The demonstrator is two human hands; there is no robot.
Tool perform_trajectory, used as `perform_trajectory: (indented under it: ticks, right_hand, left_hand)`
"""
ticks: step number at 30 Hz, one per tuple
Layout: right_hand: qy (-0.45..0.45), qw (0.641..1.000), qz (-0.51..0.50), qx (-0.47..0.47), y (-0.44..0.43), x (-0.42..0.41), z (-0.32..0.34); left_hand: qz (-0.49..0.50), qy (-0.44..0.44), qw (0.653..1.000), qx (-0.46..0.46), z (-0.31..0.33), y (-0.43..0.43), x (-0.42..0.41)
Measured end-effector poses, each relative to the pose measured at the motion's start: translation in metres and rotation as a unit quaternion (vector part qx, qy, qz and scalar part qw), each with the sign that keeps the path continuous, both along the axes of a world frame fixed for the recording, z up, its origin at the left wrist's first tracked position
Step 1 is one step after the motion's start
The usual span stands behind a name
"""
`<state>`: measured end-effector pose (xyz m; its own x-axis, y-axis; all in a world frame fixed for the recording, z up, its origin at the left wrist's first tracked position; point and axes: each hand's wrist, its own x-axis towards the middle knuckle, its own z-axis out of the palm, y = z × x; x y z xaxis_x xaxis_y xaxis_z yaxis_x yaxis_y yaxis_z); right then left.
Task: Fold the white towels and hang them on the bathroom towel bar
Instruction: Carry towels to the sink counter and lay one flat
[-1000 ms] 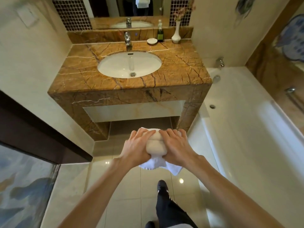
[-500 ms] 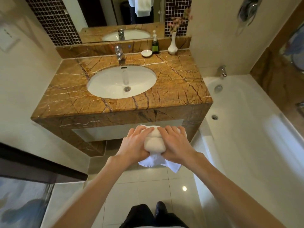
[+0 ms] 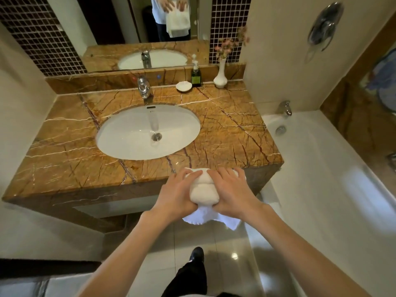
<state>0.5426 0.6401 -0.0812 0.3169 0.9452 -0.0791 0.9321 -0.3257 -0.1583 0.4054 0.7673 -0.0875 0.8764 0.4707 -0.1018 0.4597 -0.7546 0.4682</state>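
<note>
A bunched white towel (image 3: 204,190) is held in front of me at the front edge of the marble vanity counter (image 3: 231,127). My left hand (image 3: 174,195) grips its left side and my right hand (image 3: 232,192) grips its right side, fingers wrapped over the top. Loose towel ends hang below both hands. The mirror (image 3: 150,18) reflects the hands and the hanging towel. No towel bar shows clearly in view.
A white oval sink (image 3: 128,138) with a chrome faucet (image 3: 144,87) sits in the counter. At the back stand a soap dish (image 3: 183,86), a green bottle (image 3: 196,75) and a white vase (image 3: 220,77). A bathtub (image 3: 321,168) lies to the right. My shoe (image 3: 196,255) is on the tiled floor.
I have stepped closer to the vanity, so the counter and sink loom larger. Both hands keep the same grip on the towel, which now reaches the counter's front edge.
</note>
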Motion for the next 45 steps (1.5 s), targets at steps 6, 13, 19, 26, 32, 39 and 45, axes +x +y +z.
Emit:
perform_trajectory:
  ticks: [6,13,19,26,32,39,45]
  right_hand:
    - [-0.005,1.000,0.002,-0.010,0.045,0.027,0.005]
    - [-0.012,1.000,-0.009,-0.001,0.070,0.073,0.016]
    - [0.000,1.000,-0.027,0.000,0.083,0.128,0.013]
    - [0.024,1.000,-0.016,0.000,0.105,0.209,0.006]
    - [0.025,1.000,-0.006,-0.003,0.126,0.272,0.005]
    - [0.003,1.000,0.026,0.008,0.171,0.332,0.024]
    - [-0.073,0.996,0.029,0.036,0.226,0.384,0.034]
  left_hand:
    - [-0.012,-0.016,1.000,-0.004,0.002,0.049,0.026]
    - [-0.024,-0.018,0.999,-0.015,0.010,0.080,0.072]
    - [-0.042,-0.013,0.999,-0.012,0.011,0.097,0.130]
    - [-0.046,-0.001,0.999,-0.008,0.008,0.117,0.210]
    - [-0.039,-0.007,0.999,-0.007,0.007,0.136,0.269]
    - [-0.027,-0.057,0.998,-0.016,0.014,0.177,0.321]
    - [-0.029,-0.098,0.992,0.073,0.015,0.228,0.374]
